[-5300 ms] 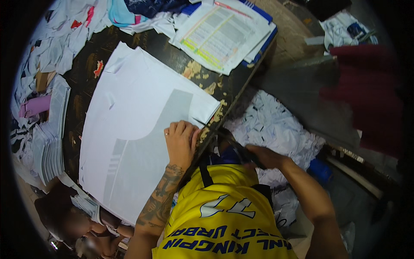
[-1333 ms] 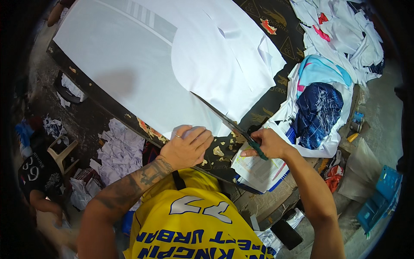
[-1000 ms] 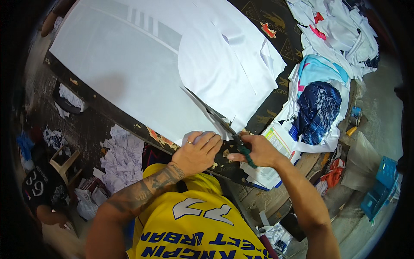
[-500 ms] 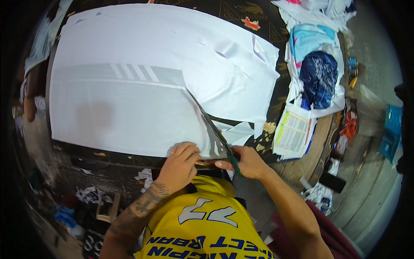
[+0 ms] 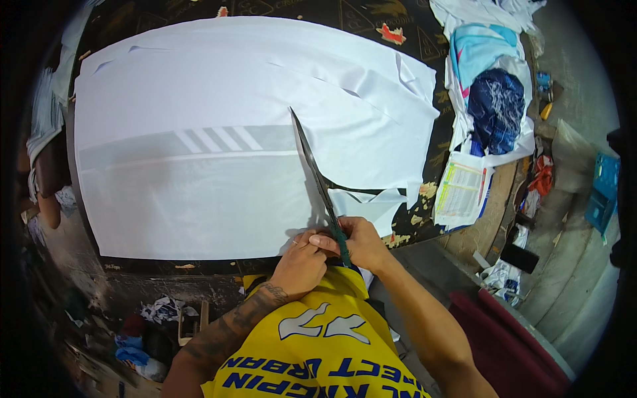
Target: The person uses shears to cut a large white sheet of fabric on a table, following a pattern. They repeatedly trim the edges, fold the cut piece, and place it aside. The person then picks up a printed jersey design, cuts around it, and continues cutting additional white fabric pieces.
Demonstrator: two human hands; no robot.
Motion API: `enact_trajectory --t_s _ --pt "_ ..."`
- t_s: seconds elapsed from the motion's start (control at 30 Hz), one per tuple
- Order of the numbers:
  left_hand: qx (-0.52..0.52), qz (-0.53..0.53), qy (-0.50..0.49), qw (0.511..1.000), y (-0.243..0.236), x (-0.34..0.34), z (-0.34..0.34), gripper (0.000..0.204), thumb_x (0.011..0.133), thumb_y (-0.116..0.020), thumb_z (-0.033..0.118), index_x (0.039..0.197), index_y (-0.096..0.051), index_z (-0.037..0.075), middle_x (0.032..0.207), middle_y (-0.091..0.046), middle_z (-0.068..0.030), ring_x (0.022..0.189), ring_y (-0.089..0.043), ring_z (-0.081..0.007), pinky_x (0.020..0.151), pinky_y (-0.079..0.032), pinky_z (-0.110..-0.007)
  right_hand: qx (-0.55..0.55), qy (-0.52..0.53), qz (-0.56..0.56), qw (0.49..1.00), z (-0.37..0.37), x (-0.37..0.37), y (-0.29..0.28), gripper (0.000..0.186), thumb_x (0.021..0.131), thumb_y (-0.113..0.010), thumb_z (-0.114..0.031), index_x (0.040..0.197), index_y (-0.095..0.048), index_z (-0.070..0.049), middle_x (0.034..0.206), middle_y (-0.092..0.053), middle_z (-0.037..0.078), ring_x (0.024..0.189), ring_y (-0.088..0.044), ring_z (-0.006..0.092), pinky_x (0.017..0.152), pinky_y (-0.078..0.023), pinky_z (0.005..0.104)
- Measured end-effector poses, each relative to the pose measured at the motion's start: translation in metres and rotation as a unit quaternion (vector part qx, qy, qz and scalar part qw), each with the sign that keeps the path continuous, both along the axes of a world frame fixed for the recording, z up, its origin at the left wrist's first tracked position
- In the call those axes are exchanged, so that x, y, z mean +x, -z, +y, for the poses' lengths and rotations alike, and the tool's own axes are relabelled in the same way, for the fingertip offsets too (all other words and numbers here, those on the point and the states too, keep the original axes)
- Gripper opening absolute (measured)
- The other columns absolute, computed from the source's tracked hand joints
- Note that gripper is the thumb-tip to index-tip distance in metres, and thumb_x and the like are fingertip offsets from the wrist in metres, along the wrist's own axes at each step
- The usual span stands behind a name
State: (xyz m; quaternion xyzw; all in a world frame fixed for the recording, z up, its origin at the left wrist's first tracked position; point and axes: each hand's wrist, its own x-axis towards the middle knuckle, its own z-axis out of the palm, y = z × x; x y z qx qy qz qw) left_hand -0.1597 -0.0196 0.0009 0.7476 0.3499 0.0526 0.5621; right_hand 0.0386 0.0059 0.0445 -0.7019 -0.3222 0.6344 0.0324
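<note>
A wide sheet of white fabric lies flat on a dark table, crossed by a grey band with white slanted stripes. My right hand grips the green handle of large, dark-bladed scissors. The blades lie along a cut in the fabric and point away from me, their tip past the end of the grey band. My left hand is closed at the fabric's near edge, against my right hand's thumb. What its curled fingers hold is hidden. A partly cut white flap lies right of the blades.
Along the table's right side are a heap of white and light-blue cloth, a navy bundle and a printed sheet. A blue plastic holder stands farther right. Scraps lie below left; maroon cloth lies lower right.
The scissors have advanced away from me, their tip now beyond the grey band's end. My left hand has moved right, up against my right hand. The whole view has shifted slightly.
</note>
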Motion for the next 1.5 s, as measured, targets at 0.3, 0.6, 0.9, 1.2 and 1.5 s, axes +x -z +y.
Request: enact_trajectory --t_s 0.3,0.6,0.9,1.2,1.5 --pt "0.301 0.133 -0.269 0.905 0.007 -0.009 0.101 0.053 0.083 -0.070 0.018 0.134 -0.063 0.005 0.136 -0.061 -0.0110 0.130 -0.055 -0.0308 0.111 -0.038 -0.052 -0.093 -0.425 -0.116 0.893 0.128 0.122 -0.059 0.068 0.090 -0.080 -0.070 0.099 -0.072 -0.003 0.075 -0.064 0.009 0.073 -0.063 0.0206 0.071 -0.052 0.0386" --pt "0.360 0.197 -0.237 0.880 0.022 -0.003 0.092 0.054 0.083 -0.066 0.029 0.134 -0.065 0.009 0.141 -0.060 -0.0082 0.135 -0.053 -0.0261 0.114 -0.038 -0.052 0.103 -0.624 -0.003 0.775 0.271 0.104 -0.007 0.063 0.087 -0.090 -0.058 0.108 -0.069 -0.002 0.069 -0.048 0.005 0.070 -0.047 0.0193 0.067 -0.043 0.0393" --pt "0.373 0.197 -0.247 0.872 0.022 -0.004 0.095 0.052 0.085 -0.067 0.031 0.133 -0.069 0.011 0.141 -0.063 -0.0045 0.137 -0.053 -0.0227 0.114 -0.040 -0.049 0.062 -0.598 -0.044 0.798 0.271 0.048 -0.008 0.078 0.077 -0.085 -0.077 0.076 -0.071 -0.001 0.066 -0.062 0.012 0.070 -0.064 0.0266 0.069 -0.049 0.0441" --pt "0.356 0.132 -0.262 0.887 0.022 -0.010 0.095 0.059 0.078 -0.075 0.033 0.131 -0.068 0.009 0.142 -0.061 -0.0063 0.137 -0.054 -0.0252 0.114 -0.039 -0.049 0.033 -0.591 -0.069 0.803 0.284 -0.024 -0.019 0.073 0.076 -0.089 -0.073 0.074 -0.067 -0.004 0.067 -0.058 0.004 0.068 -0.056 0.0202 0.066 -0.046 0.0408" --pt "0.346 0.113 -0.261 0.894 0.029 -0.010 0.092 0.057 0.082 -0.075 0.033 0.132 -0.065 0.008 0.136 -0.059 -0.0084 0.136 -0.050 -0.0262 0.112 -0.040 -0.049 0.034 -0.587 -0.062 0.807 0.288 -0.080 -0.013 0.077 0.078 -0.086 -0.076 0.075 -0.063 -0.003 0.066 -0.055 0.006 0.068 -0.052 0.0206 0.064 -0.043 0.0398"
